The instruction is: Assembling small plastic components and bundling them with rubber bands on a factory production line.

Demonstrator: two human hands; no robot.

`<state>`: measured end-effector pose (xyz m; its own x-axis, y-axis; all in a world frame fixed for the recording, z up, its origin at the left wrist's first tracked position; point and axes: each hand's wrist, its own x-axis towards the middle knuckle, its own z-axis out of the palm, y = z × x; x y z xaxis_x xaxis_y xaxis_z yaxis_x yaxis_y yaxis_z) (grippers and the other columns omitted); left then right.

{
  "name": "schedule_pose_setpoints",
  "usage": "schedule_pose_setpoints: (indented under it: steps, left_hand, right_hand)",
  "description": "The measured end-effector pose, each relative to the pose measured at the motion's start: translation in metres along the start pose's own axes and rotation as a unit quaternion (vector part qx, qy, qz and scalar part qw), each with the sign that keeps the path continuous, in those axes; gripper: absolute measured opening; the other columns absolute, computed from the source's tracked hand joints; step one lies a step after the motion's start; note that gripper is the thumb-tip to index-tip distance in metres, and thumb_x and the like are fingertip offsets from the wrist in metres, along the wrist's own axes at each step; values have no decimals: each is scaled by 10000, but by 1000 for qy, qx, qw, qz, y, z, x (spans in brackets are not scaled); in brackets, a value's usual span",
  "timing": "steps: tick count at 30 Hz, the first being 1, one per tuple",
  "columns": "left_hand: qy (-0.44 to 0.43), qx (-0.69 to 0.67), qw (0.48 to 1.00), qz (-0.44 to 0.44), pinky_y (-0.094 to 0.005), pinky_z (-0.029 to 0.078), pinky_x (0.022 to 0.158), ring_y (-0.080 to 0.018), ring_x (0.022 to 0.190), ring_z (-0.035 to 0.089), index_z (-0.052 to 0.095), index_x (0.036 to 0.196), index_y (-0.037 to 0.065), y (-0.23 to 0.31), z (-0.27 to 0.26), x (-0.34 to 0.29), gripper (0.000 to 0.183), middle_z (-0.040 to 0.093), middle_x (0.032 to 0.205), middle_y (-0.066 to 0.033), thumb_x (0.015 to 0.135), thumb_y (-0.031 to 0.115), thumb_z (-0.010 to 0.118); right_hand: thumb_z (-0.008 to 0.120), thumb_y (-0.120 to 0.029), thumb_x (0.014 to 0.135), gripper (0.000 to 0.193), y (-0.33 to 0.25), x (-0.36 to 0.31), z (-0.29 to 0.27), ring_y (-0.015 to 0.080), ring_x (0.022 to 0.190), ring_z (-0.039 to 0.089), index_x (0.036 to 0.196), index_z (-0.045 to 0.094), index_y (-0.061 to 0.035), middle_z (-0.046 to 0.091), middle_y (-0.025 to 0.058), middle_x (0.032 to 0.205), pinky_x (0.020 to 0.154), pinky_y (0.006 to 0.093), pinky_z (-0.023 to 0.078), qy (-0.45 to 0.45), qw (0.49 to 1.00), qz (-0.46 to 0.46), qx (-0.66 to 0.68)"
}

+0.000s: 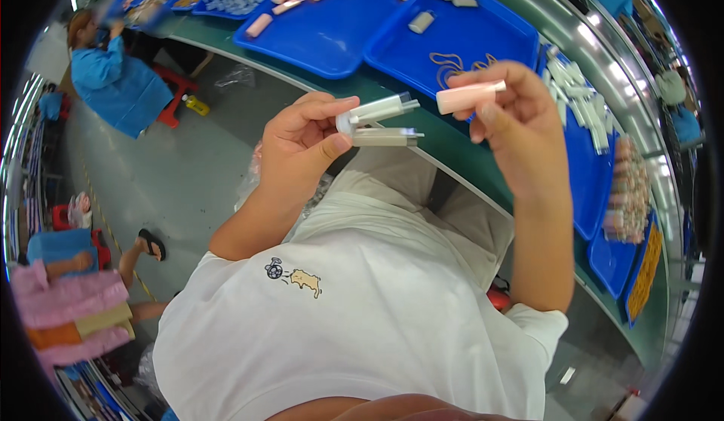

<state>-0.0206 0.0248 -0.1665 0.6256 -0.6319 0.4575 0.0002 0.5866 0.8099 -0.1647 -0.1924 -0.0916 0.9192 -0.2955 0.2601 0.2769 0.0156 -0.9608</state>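
Two pale grey tubes [381, 123] are pinched in the left hand [302, 146], long axes pointing right. Just right of their tips, apart from them, a pink cap [469, 96] is gripped by the right hand [513, 123] (roughly level, lying crosswise).

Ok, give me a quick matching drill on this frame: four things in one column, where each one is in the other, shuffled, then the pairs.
Things:
1. pink tube
2. two clear-and-white tubes
3. blue tray
4. white sticks

Places:
A. piled on a tray at the right
B. on the green bench, holding a few loose grey pieces
C. in the right hand
D. in the left hand

Pairs: 1-C, 2-D, 3-B, 4-A
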Motion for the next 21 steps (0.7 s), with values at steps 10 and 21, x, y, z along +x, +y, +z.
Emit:
schedule_pose_setpoints:
  steps: [10, 21]
  left_hand:
    - [-154, 25, 984, -91, -252, 558, 844, -149, 971, 600, 658, 1137, -26, -13, 42, -1, 391, 556, 1089, -92, 763, -130, 710]
    - [-228, 212, 950, 5, -258, 552, 783, -164, 975, 610, 708, 1057, 18, -13, 48, 1, 363, 621, 1045, -107, 712, -53, 793]
  right_hand:
    - [698, -55, 868, 309, 55, -98, -9, 239, 881, 696, 1130, 556, 27, 647, 209, 1084, 617, 247, 574, 133, 951, -71, 271]
    - [736, 20, 793, 306, 40, -128, -11, 200, 922, 650, 1081, 633, 30, 637, 159, 1070, 745, 264, 533, 189, 981, -43, -8]
